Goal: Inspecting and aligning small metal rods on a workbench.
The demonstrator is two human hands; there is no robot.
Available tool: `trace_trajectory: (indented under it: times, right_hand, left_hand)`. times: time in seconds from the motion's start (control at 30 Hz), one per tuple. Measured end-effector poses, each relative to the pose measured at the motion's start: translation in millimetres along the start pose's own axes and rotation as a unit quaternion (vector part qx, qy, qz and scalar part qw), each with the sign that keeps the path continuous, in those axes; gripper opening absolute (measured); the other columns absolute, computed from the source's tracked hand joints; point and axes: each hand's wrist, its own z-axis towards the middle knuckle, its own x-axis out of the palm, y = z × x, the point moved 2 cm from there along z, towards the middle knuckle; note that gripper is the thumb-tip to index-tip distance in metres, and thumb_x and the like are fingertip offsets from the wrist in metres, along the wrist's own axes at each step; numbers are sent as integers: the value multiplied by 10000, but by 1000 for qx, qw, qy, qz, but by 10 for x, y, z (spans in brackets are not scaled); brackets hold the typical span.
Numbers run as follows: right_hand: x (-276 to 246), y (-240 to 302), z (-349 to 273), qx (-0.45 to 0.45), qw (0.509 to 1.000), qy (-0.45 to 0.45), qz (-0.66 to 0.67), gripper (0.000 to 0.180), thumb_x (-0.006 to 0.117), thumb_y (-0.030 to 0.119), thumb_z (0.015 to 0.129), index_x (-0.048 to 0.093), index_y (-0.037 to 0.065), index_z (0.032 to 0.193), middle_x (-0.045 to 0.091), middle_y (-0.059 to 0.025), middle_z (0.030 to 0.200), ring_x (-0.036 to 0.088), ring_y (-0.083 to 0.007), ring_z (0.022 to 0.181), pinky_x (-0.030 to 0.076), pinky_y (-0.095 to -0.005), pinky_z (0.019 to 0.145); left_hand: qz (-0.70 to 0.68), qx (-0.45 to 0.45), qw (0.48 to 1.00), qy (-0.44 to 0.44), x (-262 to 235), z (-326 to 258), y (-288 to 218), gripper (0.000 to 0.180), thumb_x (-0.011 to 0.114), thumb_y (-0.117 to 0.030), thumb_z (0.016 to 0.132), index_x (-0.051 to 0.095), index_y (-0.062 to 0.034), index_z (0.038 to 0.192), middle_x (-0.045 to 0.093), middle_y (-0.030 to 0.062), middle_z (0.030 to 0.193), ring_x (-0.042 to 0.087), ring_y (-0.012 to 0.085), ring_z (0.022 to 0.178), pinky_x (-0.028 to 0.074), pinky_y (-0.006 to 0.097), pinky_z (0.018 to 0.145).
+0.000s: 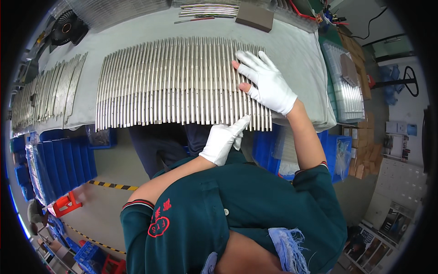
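A long row of slim silver metal rods (171,86) lies side by side on a cloth-covered table in front of me. My right hand (267,82), in a white glove with the thumb tip and one fingertip bare, rests flat over the right end of the row, its fingers spread. At the near ends of the rods is my left hand (223,139), also gloved. Its index finger stretches out against the rod ends near the right side. The other fingers are bent below and partly hidden. Neither hand lifts a rod.
Another, looser group of rods (50,91) lies at the left. Toward the back are a brown block (254,17), more rods (209,10), clear plastic trays (114,11) and a black fan (68,27). Blue bins (66,160) stand below the table's left side; stacked trays (345,86) are at right.
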Motion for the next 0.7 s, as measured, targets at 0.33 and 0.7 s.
trace_trajectory:
  times: [0.33,0.7]
  right_hand:
    - [-1,-2,-11,0,1000,5,-11,515,498,425,923,499,149,1358,420,-121,1446,389,-258,1335,216,-449,1151]
    - [-5,3,-10,9,1000,11,-6,503,501,416,922,497,175,1364,414,-111,1452,377,-276,1340,209,-438,1156]
  left_hand:
    - [22,12,1000,-7,-28,-63,-61,361,710,-317,861,594,-44,656,531,34,532,464,102,410,371,233,433]
    - [54,30,998,17,-132,-64,-58,353,693,-315,874,651,10,742,602,61,612,495,95,442,399,225,439]
